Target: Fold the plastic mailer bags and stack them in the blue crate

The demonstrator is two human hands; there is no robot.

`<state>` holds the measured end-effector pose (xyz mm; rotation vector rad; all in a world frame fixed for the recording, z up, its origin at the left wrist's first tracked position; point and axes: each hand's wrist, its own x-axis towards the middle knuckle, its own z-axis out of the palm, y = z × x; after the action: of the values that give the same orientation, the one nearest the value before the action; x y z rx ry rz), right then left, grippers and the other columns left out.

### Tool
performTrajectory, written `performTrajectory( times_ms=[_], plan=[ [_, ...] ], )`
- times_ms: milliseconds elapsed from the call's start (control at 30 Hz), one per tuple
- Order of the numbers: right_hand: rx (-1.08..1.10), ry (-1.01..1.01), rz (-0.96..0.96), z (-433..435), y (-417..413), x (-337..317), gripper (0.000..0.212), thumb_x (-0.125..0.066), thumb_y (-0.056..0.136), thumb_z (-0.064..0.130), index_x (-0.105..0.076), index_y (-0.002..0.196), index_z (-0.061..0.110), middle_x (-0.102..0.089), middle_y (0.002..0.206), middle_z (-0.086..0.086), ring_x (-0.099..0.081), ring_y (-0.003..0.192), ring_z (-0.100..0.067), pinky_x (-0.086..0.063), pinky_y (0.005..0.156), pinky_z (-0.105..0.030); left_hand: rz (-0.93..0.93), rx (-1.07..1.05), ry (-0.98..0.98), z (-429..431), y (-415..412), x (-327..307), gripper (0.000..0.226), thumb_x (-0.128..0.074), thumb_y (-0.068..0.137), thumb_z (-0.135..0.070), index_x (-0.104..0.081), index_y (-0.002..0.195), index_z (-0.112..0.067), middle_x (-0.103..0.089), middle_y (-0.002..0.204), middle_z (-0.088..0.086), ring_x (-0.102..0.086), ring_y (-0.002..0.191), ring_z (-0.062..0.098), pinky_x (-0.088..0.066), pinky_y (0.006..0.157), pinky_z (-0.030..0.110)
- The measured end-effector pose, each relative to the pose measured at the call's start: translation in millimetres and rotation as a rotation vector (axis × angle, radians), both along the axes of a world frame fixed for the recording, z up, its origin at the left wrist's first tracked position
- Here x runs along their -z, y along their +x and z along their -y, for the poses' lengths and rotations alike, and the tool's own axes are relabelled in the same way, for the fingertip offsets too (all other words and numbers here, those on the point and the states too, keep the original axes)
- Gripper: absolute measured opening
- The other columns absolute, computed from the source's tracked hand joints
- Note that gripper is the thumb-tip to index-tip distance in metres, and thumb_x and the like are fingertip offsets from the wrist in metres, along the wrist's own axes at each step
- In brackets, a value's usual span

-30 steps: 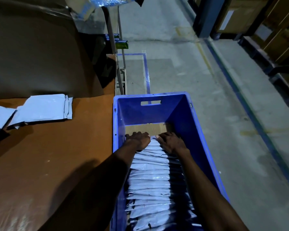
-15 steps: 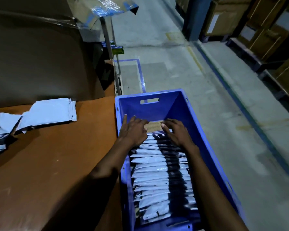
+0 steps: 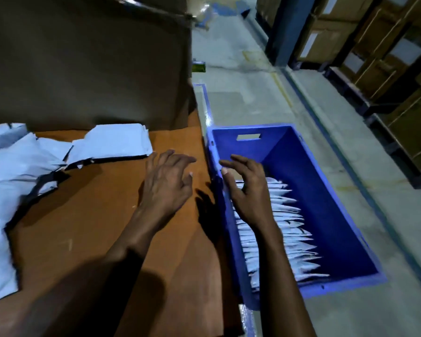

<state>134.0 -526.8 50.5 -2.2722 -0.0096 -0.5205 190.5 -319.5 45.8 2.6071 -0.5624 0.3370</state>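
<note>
Standing on edge, white folded mailers (image 3: 282, 229), blue crate (image 3: 326, 215)

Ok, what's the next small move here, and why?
Probably reach the left hand to the nearest loose mailer bag on the table and draw it closer for folding. It and the right hand hold nothing, that bag lies closest to it, and the blue crate has bare room beyond its row of folded bags.
</note>
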Motion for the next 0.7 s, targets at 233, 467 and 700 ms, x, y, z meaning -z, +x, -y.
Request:
performTrajectory(
  times_ms=[233, 467, 700],
  plan=[
    [-0.164, -0.043, -0.056, -167.8, 7.6, 5.4, 0.026, -0.06, 0.105, 0.034, -0.075, 0.125, 0.027, -0.063, 0.134, 0.006, -0.051, 0.129, -0.012, -0.042, 0.102, -0.027, -0.036, -0.19, -0.039, -154.9, -16.1, 9.2, 0.034, -0.061, 0.097, -0.026, -0.068, 0.129, -0.021, -0.068, 0.128, 0.005, -0.048, 0.135, 0.029, -0.028, 0.111, 0.047],
    [-0.192, -0.065, -0.162, -258.3, 44.5, 27.1, 0.031, -0.056, 0.104, 0.039, -0.074, 0.127, 0.028, -0.061, 0.136, 0.009, -0.049, 0.129, -0.01, -0.049, 0.102, -0.036, -0.156, -0.226, -0.127, -230.2, 7.2, 37.2, 0.037, -0.059, 0.093, -0.021, -0.066, 0.129, -0.02, -0.065, 0.13, 0.003, -0.049, 0.132, 0.028, -0.042, 0.106, 0.051],
    [-0.18, -0.151, -0.167, -276.2, 103.6, 43.3, 0.027, -0.061, 0.104, 0.033, -0.073, 0.128, 0.029, -0.064, 0.13, 0.008, -0.052, 0.125, -0.01, -0.049, 0.101, -0.031, -0.211, -0.161, -0.264, -238.0, 58.6, 58.6, 0.046, -0.049, 0.092, -0.024, -0.064, 0.135, -0.017, -0.055, 0.147, 0.009, -0.047, 0.139, 0.029, -0.041, 0.114, 0.045]
  ],
)
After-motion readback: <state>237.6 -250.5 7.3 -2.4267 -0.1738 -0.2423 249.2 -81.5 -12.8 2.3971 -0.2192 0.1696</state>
